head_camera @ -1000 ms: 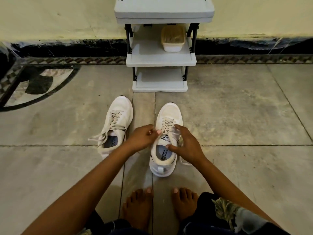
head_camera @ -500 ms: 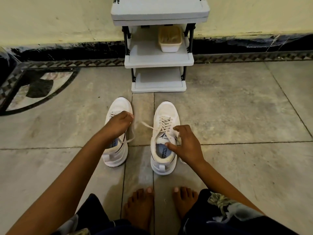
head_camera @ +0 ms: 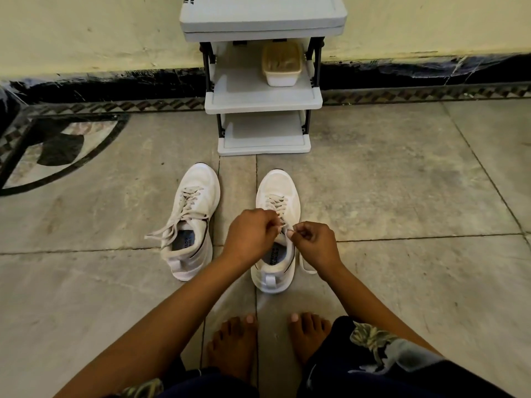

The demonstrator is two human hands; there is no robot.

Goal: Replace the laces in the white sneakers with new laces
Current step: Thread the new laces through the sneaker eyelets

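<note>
Floor: large grey stone tiles [head_camera: 388, 196] with thin dark joints; the two sneakers stand directly on it.
Floor inlay: a dark curved band and patterned patch [head_camera: 54, 150] at far left, cut off by the frame edge.
Wall: pale, scuffed plaster [head_camera: 86, 33] above a dark skirting band [head_camera: 115, 84] and a narrow diamond-pattern border.
Shelf unit: a small grey three-tier rack [head_camera: 263, 96] against the wall, in line with the gap between the shoes; its top is cut off by the upper frame edge.
Tub: a white container [head_camera: 281, 67] with brownish contents on the middle shelf; the contents are hard to make out.
Left sneaker: white [head_camera: 191, 222], toe toward the wall, laces [head_camera: 172, 228] slack and spilling over its left side onto the floor.
Right sneaker: white [head_camera: 277, 234], just beside the first, toe toward the wall, laced across the upper eyelets.
Left hand: [head_camera: 250, 237] over the right sneaker's tongue, fingers pinched on its lace [head_camera: 275, 202].
Right hand: [head_camera: 316, 244] close beside the left, fingertips pinched on the same lace near the top eyelets; the exact grip point is hidden by the knuckles.
Loose lace end: a pale loop [head_camera: 307, 267] shows on the floor beside the right sneaker, partly covered by the right wrist.
Feet: bare [head_camera: 235, 343], near the bottom edge, behind the sneakers.
</note>
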